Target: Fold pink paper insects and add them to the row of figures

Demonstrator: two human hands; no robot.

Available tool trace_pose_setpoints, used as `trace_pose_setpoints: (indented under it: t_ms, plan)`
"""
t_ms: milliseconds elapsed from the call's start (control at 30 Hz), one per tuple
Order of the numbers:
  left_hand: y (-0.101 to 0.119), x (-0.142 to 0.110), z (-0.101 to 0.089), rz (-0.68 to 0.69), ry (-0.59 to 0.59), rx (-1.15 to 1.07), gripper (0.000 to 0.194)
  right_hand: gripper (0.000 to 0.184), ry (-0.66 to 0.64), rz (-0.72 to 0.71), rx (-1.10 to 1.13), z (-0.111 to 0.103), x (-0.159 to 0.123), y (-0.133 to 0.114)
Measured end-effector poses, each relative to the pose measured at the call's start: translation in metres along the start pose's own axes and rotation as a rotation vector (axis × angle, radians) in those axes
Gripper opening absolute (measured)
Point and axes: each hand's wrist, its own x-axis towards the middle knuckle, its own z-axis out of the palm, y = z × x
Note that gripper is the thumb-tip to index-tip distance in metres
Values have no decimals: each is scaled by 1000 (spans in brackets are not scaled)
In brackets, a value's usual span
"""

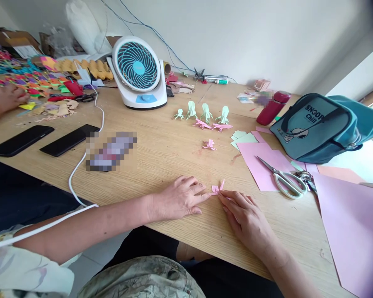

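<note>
My left hand [180, 198] and my right hand [247, 216] rest on the wooden table [161, 153] near its front edge. Between their fingertips lies a small folded pink paper piece [216, 188], and both hands pinch it against the tabletop. One pointed flap of the paper stands up. Farther back on the table stand several folded paper figures, green ones [206, 111] in a row and pink ones [213, 126] in front of them. A lone small pink figure [209, 144] sits closer to me.
Scissors [284, 178] lie on pink paper sheets [351, 223] at the right, beside a teal bag [323, 126] and a red bottle [272, 107]. A white fan [138, 72] stands at the back. Two dark phones [43, 140] and a white cable [81, 165] lie left. Another person's hand [4, 99] rests by colourful paper scraps.
</note>
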Motion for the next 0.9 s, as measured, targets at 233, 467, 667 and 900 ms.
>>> trace_pose_setpoints:
  t_ms: [233,467,667,900]
  plan:
    - [-1,-3,5,-12,23,-43,57,41,-1,4,12,1,-3,1]
    - [-2,-13,4,-32,84,-102,48,39,-2,3,-27,4,-4,2]
    - [-2,12,-5,-124,248,-234,24,37,15,43,-16,4,-5,1]
    - [-40,78,6,-210,442,-581,20,15,114,162,-63,9,9,-13]
